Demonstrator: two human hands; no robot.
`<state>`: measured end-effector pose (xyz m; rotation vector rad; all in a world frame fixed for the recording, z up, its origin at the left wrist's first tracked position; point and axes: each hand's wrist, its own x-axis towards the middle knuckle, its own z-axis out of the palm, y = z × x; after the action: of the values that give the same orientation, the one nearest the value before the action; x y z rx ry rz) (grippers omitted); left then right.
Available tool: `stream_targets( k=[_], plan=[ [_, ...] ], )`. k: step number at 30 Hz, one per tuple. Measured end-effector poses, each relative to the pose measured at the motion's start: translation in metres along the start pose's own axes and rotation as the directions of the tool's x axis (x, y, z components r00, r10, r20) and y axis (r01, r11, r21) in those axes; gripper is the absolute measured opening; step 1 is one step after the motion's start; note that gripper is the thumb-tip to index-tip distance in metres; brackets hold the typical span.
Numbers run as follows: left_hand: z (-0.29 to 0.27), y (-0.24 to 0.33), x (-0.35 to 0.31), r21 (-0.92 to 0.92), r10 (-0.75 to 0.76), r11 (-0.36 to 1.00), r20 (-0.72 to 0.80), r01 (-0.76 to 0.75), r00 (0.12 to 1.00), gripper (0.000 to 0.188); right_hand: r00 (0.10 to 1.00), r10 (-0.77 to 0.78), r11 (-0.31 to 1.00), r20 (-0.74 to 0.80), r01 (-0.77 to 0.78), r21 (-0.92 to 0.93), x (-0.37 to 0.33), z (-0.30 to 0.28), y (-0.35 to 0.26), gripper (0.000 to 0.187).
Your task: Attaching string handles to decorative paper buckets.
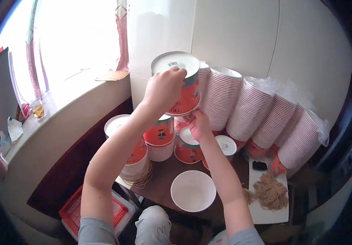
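Note:
Upside down in front of me is a red-orange and green paper bucket [190, 96] with a white base, on top of a stack. My left hand [165, 86] is closed at the near edge of that base, its fingertips partly hidden. Lower down, my right hand [199, 124] grips the same bucket by its rim, fingers curled under it. Nearer to me, an open white paper bucket [193, 191] stands upright on the brown table [159, 192]. More upturned red buckets, one stack [159, 136] among them, surround the hands.
Tall stacks of nested paper buckets [223, 98], some in clear plastic, lean along the wall. At right, a tangle of brown twine [271, 191] and a black object [260, 165] lie on a white board [266, 214]. A red basket [76, 210] sits lower left; a glass [38, 109] stands on the windowsill.

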<state>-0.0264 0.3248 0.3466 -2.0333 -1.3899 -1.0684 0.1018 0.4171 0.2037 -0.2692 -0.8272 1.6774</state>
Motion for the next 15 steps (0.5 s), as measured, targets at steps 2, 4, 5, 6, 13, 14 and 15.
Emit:
stream_targets(
  k=[2, 4, 5, 6, 13, 14, 15],
  plan=[
    [0.006, 0.016, 0.006, -0.08, 0.035, 0.996, -0.021, -0.036, 0.999, 0.011, 0.995, -0.063, 0.996, -0.074, 0.059, -0.06, -0.007, -0.001, -0.024, 0.021],
    [0.011, 0.036, 0.007, -0.138, 0.044, 0.989, -0.008, -0.045, 0.999, 0.011, 0.982, -0.126, 0.99, -0.138, 0.115, -0.084, -0.02, -0.014, -0.049, 0.019],
    [0.014, 0.046, 0.007, -0.186, 0.044, 0.982, 0.003, -0.042, 0.999, 0.011, 0.979, -0.165, 0.984, -0.123, 0.154, -0.093, -0.03, -0.025, -0.06, 0.019],
    [0.024, 0.051, 0.006, -0.207, 0.018, 0.978, 0.014, -0.015, 1.0, 0.011, 0.979, -0.172, 0.964, -0.112, 0.143, -0.224, -0.044, -0.028, -0.072, 0.018],
    [0.089, 0.078, -0.006, -0.406, -0.042, 0.906, 0.197, 0.121, 0.98, 0.015, 0.891, -0.193, 0.926, -0.411, 0.027, -0.377, -0.102, -0.116, -0.108, 0.02],
    [0.095, 0.086, -0.006, -0.453, -0.031, 0.882, 0.217, 0.129, 0.976, 0.015, 0.882, -0.21, 0.922, -0.422, 0.035, -0.385, -0.112, -0.134, -0.115, 0.02],
    [0.099, 0.091, -0.006, -0.488, -0.024, 0.861, 0.241, 0.143, 0.97, 0.015, 0.85, -0.226, 0.908, -0.476, 0.007, -0.419, -0.12, -0.142, -0.119, 0.02]
  ],
)
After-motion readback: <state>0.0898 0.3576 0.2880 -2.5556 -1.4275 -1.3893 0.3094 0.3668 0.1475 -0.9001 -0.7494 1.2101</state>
